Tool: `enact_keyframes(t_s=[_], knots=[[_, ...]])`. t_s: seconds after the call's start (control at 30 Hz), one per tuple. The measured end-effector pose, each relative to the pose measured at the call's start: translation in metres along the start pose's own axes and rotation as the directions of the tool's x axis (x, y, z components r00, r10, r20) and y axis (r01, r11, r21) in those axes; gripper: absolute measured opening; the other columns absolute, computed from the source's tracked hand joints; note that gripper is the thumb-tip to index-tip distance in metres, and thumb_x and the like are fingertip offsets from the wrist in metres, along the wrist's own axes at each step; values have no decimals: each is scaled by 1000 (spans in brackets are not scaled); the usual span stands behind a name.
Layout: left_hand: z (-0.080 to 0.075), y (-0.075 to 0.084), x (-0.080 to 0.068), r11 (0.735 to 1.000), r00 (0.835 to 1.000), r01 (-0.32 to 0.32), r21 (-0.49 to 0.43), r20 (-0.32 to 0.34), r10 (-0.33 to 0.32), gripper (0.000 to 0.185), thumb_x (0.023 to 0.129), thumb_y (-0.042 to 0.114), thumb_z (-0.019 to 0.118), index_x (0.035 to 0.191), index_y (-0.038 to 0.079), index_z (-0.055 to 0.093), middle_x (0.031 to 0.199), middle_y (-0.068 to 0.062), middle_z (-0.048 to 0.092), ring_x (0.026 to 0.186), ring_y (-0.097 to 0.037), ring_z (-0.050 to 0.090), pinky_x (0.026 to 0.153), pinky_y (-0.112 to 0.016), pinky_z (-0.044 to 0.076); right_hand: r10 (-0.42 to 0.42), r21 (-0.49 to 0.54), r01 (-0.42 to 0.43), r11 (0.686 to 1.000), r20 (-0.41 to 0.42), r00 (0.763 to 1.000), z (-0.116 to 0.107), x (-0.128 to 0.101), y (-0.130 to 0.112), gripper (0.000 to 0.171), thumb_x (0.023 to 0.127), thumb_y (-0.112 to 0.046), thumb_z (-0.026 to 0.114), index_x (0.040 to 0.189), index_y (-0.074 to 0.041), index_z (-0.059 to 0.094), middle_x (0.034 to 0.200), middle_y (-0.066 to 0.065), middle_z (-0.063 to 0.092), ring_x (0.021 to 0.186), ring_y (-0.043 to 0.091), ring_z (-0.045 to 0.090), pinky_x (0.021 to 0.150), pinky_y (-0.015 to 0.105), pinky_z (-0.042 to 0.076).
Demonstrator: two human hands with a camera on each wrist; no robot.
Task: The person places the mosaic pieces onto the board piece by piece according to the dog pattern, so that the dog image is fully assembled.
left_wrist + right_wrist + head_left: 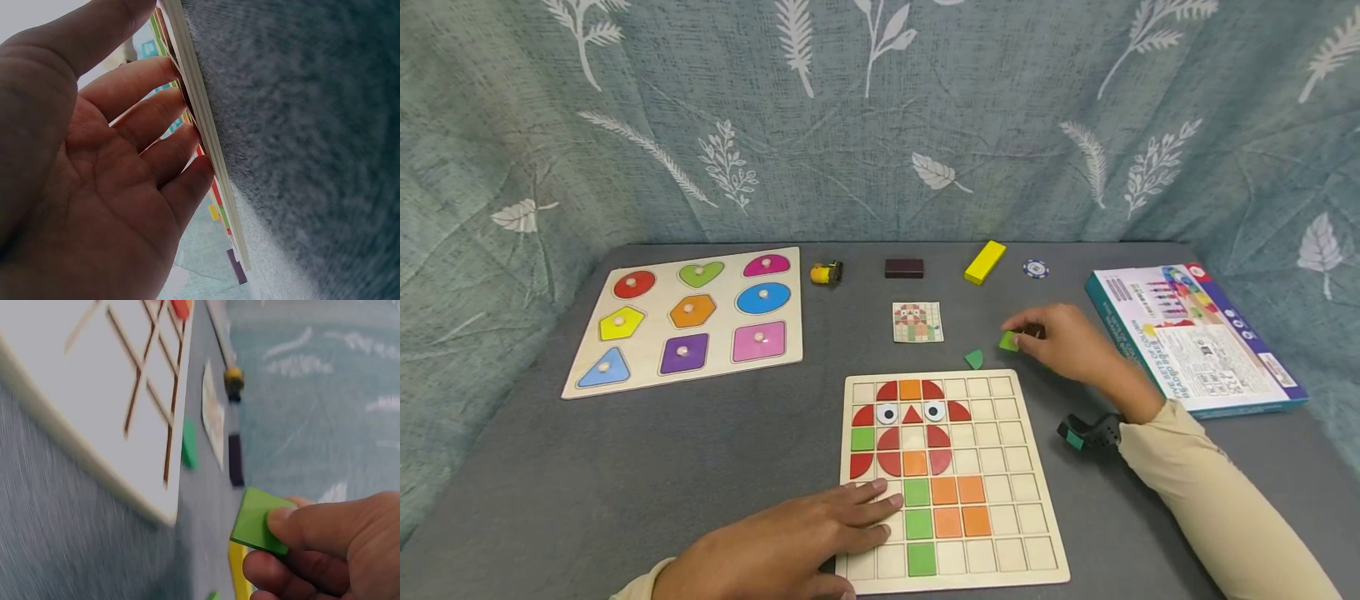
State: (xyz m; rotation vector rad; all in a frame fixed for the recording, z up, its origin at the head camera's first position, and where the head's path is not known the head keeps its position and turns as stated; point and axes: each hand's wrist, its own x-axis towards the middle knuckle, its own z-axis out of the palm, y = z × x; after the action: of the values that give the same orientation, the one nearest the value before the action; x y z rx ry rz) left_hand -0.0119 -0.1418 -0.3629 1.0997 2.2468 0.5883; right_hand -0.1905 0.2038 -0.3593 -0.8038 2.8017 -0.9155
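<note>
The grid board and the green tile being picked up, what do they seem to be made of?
Grid board: likely pale unpainted wood or plywood, matte, its edge showing layers in the left wrist view. Green tile, pinched by the right hand: probably painted wood, smooth flat colour, though plastic is possible.

The left hand (790,546) is cut off at the near edge of the head view, its wrist out of frame. It covers the near-left cells of the grid board (1022,500). The right hand (1067,342) hides most of the green tile (1008,341). The right wrist view is blurred. The print on the card (917,322) and box (1195,337) is too small to read.
</note>
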Motion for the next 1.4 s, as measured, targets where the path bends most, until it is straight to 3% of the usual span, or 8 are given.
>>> enact_keyframes(t_s=[0.2, 0.47, 0.6, 0.9, 1.1, 1.4], knots=[[0, 0, 0, 1000, 1000, 2, 7, 1, -2, 59, 90, 38, 67, 145, 25, 48, 154, 13, 30, 143, -20, 25, 97, -38, 45, -97, 64, 91, 994, 94, 991, 9, -7, -18, 18, 91, 3, 63, 106, 0, 73, 95, 4, 67, 73, 12, 55, 63, 31, 47], [0, 0, 1, 1000, 1000, -12, 18, -2, 12, 58, 91, 39, 66, 144, 24, 48, 154, 12, 31, 143, -20, 27, 98, -40, 44, -246, 165, 213, 963, 208, 947, 25, -14, -33, 22, 89, 6, 61, 106, -1, 74, 97, 3, 67, 68, 9, 49, 57, 26, 43], [0, 0, 1, 1000, 1000, -14, 20, -6, 14, 58, 90, 39, 66, 144, 24, 49, 154, 11, 31, 142, -21, 27, 98, -39, 45, -239, 193, 195, 962, 240, 941, 33, -19, -41, 22, 90, 4, 62, 108, -2, 73, 99, 0, 67, 71, 9, 50, 60, 25, 45], [1, 0, 1, 1000, 1000, -3, 7, 10, 2, 58, 90, 36, 69, 143, 23, 50, 154, 11, 32, 143, -20, 26, 99, -37, 44, -242, 291, 150, 945, 312, 919, 48, -24, -54, 17, 87, 5, 63, 96, -6, 72, 86, -6, 63, 71, 7, 52, 63, 24, 48], [0, 0, 1, 1000, 1000, -7, 16, -5, 7, 59, 90, 36, 69, 144, 23, 50, 154, 11, 32, 143, -20, 26, 98, -37, 45, -238, 239, 165, 957, 321, 917, 50, -25, -58, 17, 86, 4, 65, 94, -9, 72, 84, -8, 60, 71, 6, 51, 62, 23, 47], [0, 1, 1, 1000, 1000, 1, 14, 4, -1, 58, 90, 34, 70, 143, 22, 51, 154, 10, 33, 143, -20, 26, 99, -38, 43, -201, 158, 160, 974, 285, 937, 52, -27, -58, 15, 86, 2, 67, 93, -10, 72, 85, -7, 59, 74, 8, 50, 63, 24, 46]])
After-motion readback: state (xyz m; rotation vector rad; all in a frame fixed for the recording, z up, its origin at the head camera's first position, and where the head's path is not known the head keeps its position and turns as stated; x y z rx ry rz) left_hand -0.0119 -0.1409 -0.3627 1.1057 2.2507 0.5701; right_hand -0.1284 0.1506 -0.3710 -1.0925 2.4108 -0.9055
